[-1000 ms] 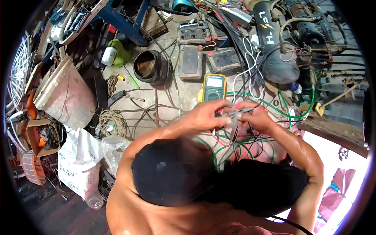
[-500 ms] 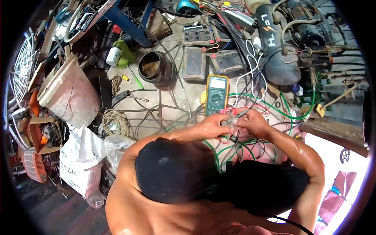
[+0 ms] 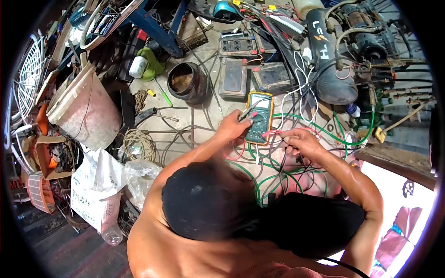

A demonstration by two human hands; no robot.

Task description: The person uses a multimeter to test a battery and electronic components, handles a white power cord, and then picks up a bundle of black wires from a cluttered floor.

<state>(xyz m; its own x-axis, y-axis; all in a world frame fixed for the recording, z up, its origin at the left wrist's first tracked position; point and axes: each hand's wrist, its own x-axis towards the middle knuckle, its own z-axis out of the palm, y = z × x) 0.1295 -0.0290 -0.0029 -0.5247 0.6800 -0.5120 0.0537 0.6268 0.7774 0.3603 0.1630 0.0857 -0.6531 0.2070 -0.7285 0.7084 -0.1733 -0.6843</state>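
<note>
A yellow-edged multimeter [image 3: 261,104] with a dark green face lies on the floor in front of me. My left hand [image 3: 235,126] is at its left edge, fingers closed round a dark test probe [image 3: 246,114] whose thin end reaches over the meter. A small red piece shows beside those fingers. At the meter's lower right, my right hand [image 3: 302,142] pinches a red test lead [image 3: 274,132]; its end lies over the meter's bottom corner. Green and dark cables [image 3: 282,169] tangle below both hands.
Dusty batteries [image 3: 232,76] stand beyond the meter, with a round dark pot [image 3: 186,82] to their left. A black air tank [image 3: 328,60] and hose fittings fill the far right. A dirty white bucket [image 3: 85,109] leans at left, near a coil of rope [image 3: 139,144].
My hands were together just below the multimeter and have moved apart. The left has gone up and left to the meter's edge; the right has shifted slightly right, holding the red lead.
</note>
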